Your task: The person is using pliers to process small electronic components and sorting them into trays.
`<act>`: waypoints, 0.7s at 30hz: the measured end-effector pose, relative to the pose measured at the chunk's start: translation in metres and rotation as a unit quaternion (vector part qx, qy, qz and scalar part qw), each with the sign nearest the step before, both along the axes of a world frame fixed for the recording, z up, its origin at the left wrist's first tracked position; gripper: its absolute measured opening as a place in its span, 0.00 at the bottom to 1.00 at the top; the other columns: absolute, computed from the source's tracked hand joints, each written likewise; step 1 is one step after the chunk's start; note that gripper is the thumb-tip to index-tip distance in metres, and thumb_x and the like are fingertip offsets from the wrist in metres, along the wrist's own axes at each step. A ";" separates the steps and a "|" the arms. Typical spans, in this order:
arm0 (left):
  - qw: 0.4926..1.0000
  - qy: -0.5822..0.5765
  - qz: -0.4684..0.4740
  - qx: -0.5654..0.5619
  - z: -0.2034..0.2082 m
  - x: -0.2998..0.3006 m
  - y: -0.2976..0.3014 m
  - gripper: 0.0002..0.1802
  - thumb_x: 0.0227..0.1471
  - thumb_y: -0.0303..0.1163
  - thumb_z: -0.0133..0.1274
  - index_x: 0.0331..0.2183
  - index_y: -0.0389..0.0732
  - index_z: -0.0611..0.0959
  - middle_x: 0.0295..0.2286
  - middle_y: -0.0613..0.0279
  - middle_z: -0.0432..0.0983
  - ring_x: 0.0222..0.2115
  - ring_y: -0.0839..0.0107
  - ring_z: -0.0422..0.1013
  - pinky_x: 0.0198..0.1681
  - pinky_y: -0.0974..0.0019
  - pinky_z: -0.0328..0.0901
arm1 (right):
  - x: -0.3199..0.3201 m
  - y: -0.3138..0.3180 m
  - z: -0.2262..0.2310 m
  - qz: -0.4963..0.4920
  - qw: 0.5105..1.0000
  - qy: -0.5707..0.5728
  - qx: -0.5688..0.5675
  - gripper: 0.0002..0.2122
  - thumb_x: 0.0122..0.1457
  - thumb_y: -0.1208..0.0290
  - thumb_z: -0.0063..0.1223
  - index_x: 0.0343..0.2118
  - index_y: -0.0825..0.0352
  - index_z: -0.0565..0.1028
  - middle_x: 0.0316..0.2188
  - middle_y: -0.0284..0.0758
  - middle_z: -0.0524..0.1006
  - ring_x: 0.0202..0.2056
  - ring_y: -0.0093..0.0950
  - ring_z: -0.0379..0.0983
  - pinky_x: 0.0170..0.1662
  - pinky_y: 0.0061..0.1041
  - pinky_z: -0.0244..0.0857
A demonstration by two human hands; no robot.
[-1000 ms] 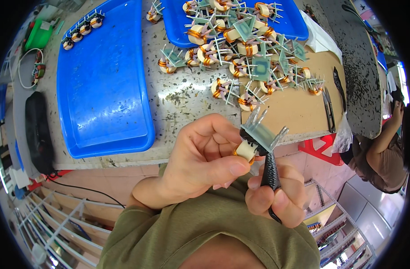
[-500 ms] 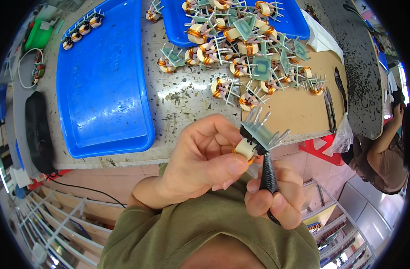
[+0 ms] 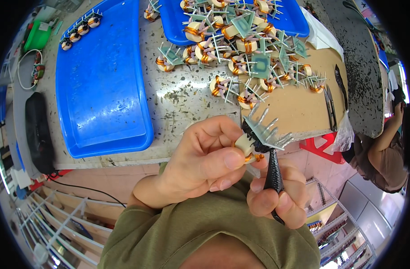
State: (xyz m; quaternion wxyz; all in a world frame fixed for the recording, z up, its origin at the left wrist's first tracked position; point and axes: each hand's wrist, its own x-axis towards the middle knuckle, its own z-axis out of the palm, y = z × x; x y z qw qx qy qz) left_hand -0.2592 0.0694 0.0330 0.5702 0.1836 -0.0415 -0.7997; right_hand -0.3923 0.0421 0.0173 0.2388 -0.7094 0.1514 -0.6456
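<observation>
Coil assembly (image 3: 257,142) is held at the near edge of the table (image 3: 173,101), its pale core (image 3: 244,144) pinched between thumb and fingers of the left hand (image 3: 199,159) — a grip that appears chosen to leave the green board (image 3: 259,132) and its pins (image 3: 283,141) unobstructed. The right hand (image 3: 289,195) wraps a black textured tool handle (image 3: 273,174), upright below the board, presumably for control of the tip, which cannot be made out. Similar coils (image 3: 247,46) lie heaped beyond — apparently positioned for easy reach.

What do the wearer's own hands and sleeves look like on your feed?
Left hand and right hand are ungloved, with no rings showing. The left forearm is bare below an olive-green shirt sleeve; the right wrist is hidden.
</observation>
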 end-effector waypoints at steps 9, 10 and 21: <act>1.000 0.021 -0.005 -0.007 -0.003 0.000 0.000 0.09 0.45 0.26 0.49 0.32 0.36 0.69 0.28 0.53 0.71 0.13 0.81 0.59 0.13 0.80 0.52 | -0.001 0.000 0.000 -0.006 1.000 -0.001 0.001 0.14 0.42 0.83 0.52 0.33 0.72 0.64 0.17 0.35 0.67 0.13 0.24 0.65 0.12 0.21 0.61; 1.000 0.018 -0.004 -0.011 -0.004 0.001 0.001 0.09 0.45 0.25 0.49 0.32 0.36 0.69 0.28 0.53 0.71 0.12 0.81 0.59 0.13 0.80 0.53 | 0.000 0.000 0.000 -0.006 1.000 -0.001 0.001 0.14 0.42 0.83 0.52 0.33 0.72 0.64 0.17 0.35 0.67 0.13 0.24 0.65 0.12 0.21 0.61; 0.994 -0.099 0.021 0.035 0.005 -0.003 0.000 0.26 0.34 0.40 0.60 0.33 0.37 0.69 0.29 0.53 0.70 0.08 0.84 0.55 0.09 0.83 0.49 | -0.002 0.000 0.005 -0.017 1.000 0.009 -0.008 0.13 0.42 0.83 0.52 0.32 0.71 0.64 0.16 0.34 0.67 0.12 0.23 0.63 0.11 0.21 0.60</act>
